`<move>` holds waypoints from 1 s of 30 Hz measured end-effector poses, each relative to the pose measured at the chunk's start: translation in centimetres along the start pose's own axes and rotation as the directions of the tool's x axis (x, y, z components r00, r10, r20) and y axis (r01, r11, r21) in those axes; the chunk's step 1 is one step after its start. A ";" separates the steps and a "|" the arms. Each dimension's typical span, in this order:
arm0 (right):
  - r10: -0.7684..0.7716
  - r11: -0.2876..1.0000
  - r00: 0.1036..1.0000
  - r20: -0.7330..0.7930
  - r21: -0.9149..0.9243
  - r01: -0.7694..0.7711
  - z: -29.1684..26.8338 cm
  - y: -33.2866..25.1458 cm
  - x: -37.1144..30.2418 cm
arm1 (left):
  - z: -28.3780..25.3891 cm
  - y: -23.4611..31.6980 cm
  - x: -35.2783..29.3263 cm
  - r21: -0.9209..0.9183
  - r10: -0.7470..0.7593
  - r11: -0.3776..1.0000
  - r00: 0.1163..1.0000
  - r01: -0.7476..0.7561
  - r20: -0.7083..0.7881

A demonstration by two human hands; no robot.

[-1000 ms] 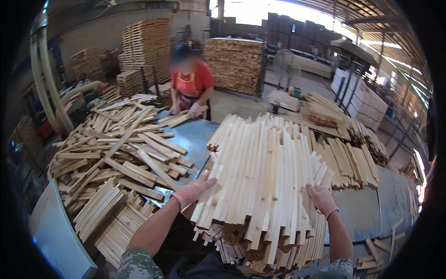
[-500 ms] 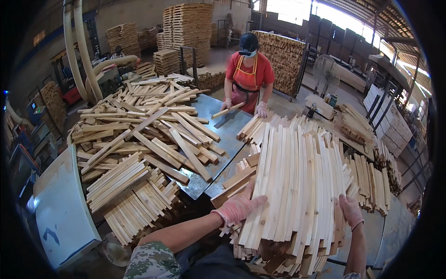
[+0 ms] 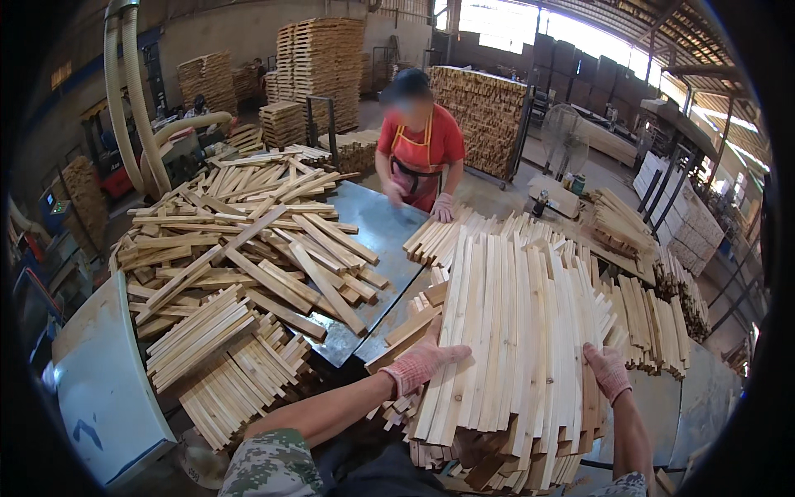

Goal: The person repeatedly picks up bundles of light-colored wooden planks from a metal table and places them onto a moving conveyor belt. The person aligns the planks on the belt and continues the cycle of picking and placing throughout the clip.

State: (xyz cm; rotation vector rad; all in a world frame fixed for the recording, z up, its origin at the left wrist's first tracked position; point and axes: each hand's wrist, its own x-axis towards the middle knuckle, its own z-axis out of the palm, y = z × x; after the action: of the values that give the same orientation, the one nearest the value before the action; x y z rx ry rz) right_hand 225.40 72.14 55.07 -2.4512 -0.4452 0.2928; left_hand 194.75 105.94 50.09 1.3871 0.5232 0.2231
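Observation:
A broad layer of pale wooden strips [image 3: 517, 340] lies side by side on top of a stack in front of me. My left hand [image 3: 424, 366], in a pinkish knit glove, grips the layer's left edge, thumb over the top and other fingers mostly hidden. At the opposite edge my right hand [image 3: 607, 370], gloved alike, presses its fingers against the outer strips. The layer is held between both hands. Under its near end, more strips [image 3: 489, 468] stick out unevenly.
A loose heap of wooden strips [image 3: 248, 240] covers the metal table [image 3: 377, 215] at left. Nearer lies a neater bundle [image 3: 240, 373] beside a pale curved panel [image 3: 108, 381]. Across the table stands a co-worker [image 3: 421, 141] in red. More strips [image 3: 646, 323] are stacked at right.
The whole view has shifted slightly; my hands keep their hold on the layer. The co-worker's hand, which held a strip, is now blurred and raised, with no strip visible in it.

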 end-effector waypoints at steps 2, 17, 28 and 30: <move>-0.032 0.999 0.999 0.018 0.036 0.032 -0.3 -1.4 -0.9 | -0.2 1.5 -0.9 -0.113 -0.038 0.993 0.999 0.041 0.026; -0.102 0.991 0.993 -0.058 0.083 0.106 -0.1 -5.3 -6.4 | -3.2 -0.9 -3.1 -0.112 0.257 0.960 0.966 -0.256 -0.005; -0.449 0.864 0.893 -0.005 0.251 0.436 6.7 -12.9 -10.2 | -10.9 -2.0 -20.8 -0.095 0.384 0.898 0.869 -0.431 -0.312; -0.532 0.798 0.844 0.074 0.377 0.470 9.9 -14.7 -11.3 | -12.4 -2.7 -26.5 -0.092 0.378 0.893 0.846 -0.440 -0.375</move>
State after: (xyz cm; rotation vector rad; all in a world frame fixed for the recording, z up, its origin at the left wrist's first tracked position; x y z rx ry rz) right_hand 208.37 84.17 57.54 -1.8803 -1.0131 0.3271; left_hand 165.50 104.41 52.16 1.2787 0.4758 0.8614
